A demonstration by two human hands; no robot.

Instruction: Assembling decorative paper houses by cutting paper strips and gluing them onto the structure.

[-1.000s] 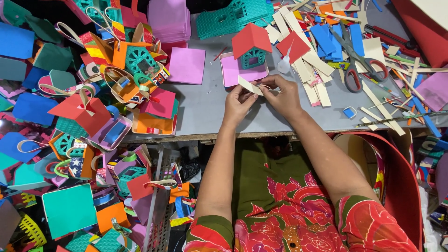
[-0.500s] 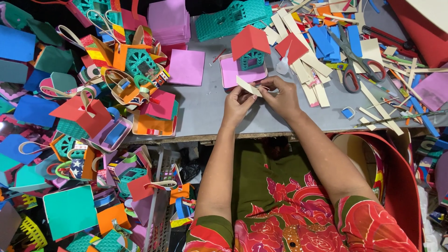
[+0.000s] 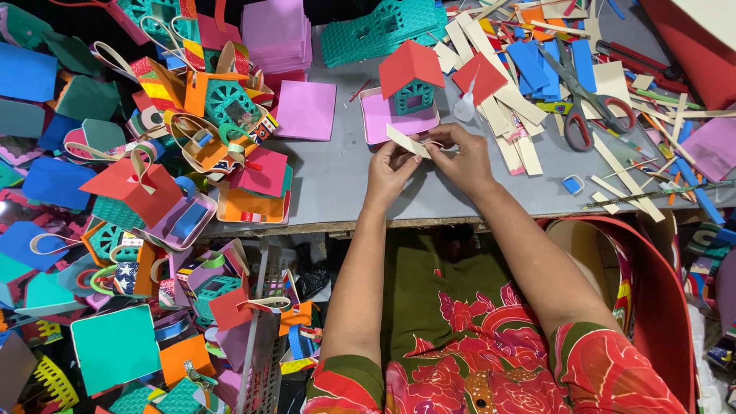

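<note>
Since a second ago we barely shift: both hands stay pinched on the cream strip. Left hand grips its lower middle, right hand its right end; long axis slants up-left, just before the little house.

No packages, labels, signs or screens anywhere I can see. No box, no wrapper, no tag, no display on my surface or in the heaps around it; only loose craft pieces.
</note>
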